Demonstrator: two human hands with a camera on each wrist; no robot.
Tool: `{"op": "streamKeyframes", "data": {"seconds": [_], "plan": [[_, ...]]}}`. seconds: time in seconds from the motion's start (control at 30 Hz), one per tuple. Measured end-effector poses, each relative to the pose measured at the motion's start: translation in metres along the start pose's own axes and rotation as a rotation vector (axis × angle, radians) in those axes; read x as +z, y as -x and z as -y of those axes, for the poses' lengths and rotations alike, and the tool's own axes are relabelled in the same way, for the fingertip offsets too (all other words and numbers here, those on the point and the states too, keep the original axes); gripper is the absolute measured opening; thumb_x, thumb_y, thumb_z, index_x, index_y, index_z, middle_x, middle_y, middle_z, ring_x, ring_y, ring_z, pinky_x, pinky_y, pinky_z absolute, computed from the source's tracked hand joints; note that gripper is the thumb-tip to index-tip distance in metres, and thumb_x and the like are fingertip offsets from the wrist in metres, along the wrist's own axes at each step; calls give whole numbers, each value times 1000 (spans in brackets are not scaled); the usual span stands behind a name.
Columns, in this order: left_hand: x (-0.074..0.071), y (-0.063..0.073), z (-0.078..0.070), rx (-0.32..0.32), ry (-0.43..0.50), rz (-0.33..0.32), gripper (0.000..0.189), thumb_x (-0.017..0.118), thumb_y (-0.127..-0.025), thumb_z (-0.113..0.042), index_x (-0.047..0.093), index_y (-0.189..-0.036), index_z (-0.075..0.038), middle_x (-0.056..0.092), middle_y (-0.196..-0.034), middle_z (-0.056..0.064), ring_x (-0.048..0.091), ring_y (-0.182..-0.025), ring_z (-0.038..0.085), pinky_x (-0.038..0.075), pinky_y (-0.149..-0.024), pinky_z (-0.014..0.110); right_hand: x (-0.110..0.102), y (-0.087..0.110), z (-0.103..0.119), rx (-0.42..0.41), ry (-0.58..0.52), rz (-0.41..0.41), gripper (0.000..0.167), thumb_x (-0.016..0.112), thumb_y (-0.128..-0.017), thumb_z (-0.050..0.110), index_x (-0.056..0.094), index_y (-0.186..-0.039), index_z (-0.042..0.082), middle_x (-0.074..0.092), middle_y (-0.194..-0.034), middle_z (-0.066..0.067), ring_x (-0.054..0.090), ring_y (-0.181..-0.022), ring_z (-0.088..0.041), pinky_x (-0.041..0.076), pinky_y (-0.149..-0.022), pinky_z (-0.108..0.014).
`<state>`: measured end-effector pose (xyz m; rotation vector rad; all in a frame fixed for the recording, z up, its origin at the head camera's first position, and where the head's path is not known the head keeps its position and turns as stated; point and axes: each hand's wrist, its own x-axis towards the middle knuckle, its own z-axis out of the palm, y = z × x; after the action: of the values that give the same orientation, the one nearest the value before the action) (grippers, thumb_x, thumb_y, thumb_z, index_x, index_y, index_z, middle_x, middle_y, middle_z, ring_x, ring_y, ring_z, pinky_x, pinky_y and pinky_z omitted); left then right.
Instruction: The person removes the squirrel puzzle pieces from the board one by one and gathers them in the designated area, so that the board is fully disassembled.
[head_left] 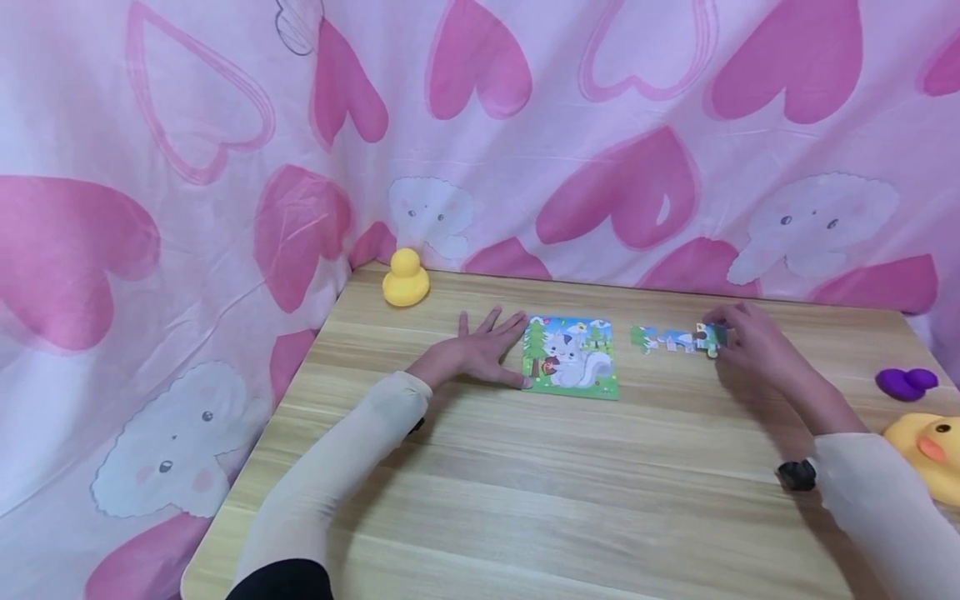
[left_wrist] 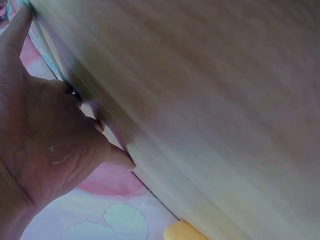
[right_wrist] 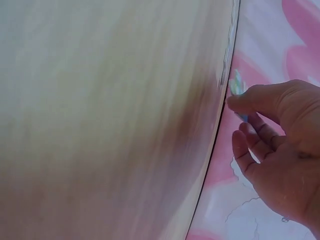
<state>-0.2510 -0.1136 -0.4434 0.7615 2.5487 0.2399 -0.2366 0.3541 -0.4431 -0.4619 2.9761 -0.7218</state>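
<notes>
A square squirrel picture [head_left: 572,357] lies flat on the wooden table [head_left: 525,492]. My left hand [head_left: 480,352] has its fingers spread at the picture's left edge, fingertips and thumb touching it. To the right of the picture lies a short row of jigsaw pieces [head_left: 667,340]. At that row's right end my right hand [head_left: 753,343] pinches a jigsaw piece [right_wrist: 237,82] between thumb and index finger. In the right wrist view that piece is raised off the table and mostly hidden by the thumb.
A yellow duck [head_left: 406,279] stands at the back left corner. On the right are a small purple duck [head_left: 906,382] and a larger yellow duck [head_left: 930,458], partly behind my right sleeve. A pink heart-patterned curtain [head_left: 525,150] hangs along the table's back and left.
</notes>
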Motion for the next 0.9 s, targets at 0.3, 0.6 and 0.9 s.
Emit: {"op": "streamKeyframes", "data": {"seconds": [0.3, 0.6, 0.9], "plan": [[1, -2, 1, 0, 17, 15, 119, 57, -88, -84, -9, -171, -29, -15, -179, -11, -22, -166, 31, -18, -121, 78, -4, 4, -12, 15, 28, 76, 45, 68, -89, -10, 60, -133, -8, 47, -135, -35, 57, -109, -48, 58, -88, -61], [0, -1, 1, 2, 7, 6, 119, 58, -88, -84, -8, -171, -29, -13, -180, -9, -20, -166, 33, -17, -120, 80, -9, 2, -9, -6, 67, 136, 43, 67, -88, -10, 63, -131, -8, 58, -129, -33, 60, -115, -49, 55, -96, -67], [0, -1, 1, 1, -9, 0, 119, 58, -88, -84, -7, -171, -29, -12, -180, -9, -18, -167, 33, -14, -120, 81, -22, -10, 4, 40, 86, 227, 41, 56, -93, -6, 63, -133, -4, 66, -131, -29, 61, -120, -49, 49, -103, -72]]}}
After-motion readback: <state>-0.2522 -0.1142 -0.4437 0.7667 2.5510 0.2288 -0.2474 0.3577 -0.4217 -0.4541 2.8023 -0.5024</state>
